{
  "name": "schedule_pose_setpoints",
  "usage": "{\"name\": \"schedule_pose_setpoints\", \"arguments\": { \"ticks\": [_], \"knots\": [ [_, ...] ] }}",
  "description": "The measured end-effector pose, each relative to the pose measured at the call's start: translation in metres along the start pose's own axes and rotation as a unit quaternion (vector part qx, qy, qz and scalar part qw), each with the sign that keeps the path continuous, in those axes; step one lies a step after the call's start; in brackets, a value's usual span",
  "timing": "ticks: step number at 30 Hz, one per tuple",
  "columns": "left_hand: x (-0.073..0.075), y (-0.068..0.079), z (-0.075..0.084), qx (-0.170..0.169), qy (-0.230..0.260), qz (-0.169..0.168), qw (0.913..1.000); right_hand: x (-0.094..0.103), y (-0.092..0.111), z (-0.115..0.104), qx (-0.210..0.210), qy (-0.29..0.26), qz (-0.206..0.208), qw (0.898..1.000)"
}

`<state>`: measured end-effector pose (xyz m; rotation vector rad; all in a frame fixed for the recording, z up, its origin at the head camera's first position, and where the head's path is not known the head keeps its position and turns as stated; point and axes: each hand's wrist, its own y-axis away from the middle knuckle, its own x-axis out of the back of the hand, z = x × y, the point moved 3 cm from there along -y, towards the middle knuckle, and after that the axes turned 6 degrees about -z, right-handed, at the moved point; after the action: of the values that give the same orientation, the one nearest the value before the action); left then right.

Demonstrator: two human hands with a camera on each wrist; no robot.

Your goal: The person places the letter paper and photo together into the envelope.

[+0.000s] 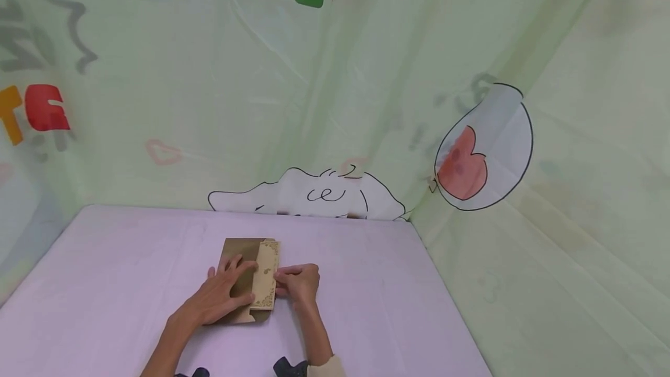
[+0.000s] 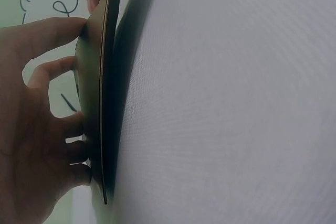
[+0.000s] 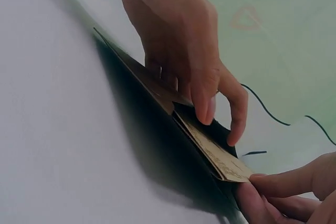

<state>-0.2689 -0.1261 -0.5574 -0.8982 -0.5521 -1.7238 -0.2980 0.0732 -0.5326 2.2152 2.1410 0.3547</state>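
A flat, folded brown cardboard box (image 1: 242, 247) with notched flaps lies on the table, and a cream panel with a gold print (image 1: 267, 275) runs along its right side. My left hand (image 1: 217, 295) rests on it with spread fingers, the thumb and index finger touching the panel. In the left wrist view, the fingertips of the left hand (image 2: 26, 93) press on the box face (image 2: 92, 72). At the panel's right edge, my right hand (image 1: 303, 283) pinches the card between thumb and fingers. The right wrist view shows this right hand (image 3: 294, 192) gripping the panel's corner (image 3: 233, 169).
The box lies on a pale lilac tabletop (image 1: 377, 295). Light green sheeting (image 1: 293, 103) with printed drawings rises behind the table and at both sides. Dark wrist gear (image 1: 290, 367) shows at the bottom edge.
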Motion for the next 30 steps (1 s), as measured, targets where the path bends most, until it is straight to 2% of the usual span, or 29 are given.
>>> {"name": "schedule_pose_setpoints", "arguments": {
  "ticks": [5,12,17,21,27,30],
  "knots": [
    [-0.001,0.0,-0.001,0.002,-0.004,0.006,1.0,-0.014,0.0,-0.002,0.018,0.019,-0.012,1.0],
    [-0.001,0.0,-0.001,-0.003,-0.004,0.006,1.0,-0.032,0.0,-0.002,0.022,0.048,-0.023,0.998],
    [0.001,0.0,0.001,-0.008,-0.003,0.014,0.9999,-0.041,0.001,-0.006,0.038,0.068,-0.015,0.997],
    [0.0,0.002,0.001,-0.012,0.002,0.014,0.9998,-0.043,0.002,-0.006,0.044,0.092,-0.006,0.995],
    [-0.001,0.005,0.0,-0.019,0.016,0.011,0.9996,-0.037,0.005,-0.008,0.071,0.146,-0.027,0.986],
    [-0.001,0.006,0.0,-0.027,-0.001,0.02,0.9994,-0.03,0.006,-0.012,0.089,0.166,-0.027,0.982]
  ]
}}
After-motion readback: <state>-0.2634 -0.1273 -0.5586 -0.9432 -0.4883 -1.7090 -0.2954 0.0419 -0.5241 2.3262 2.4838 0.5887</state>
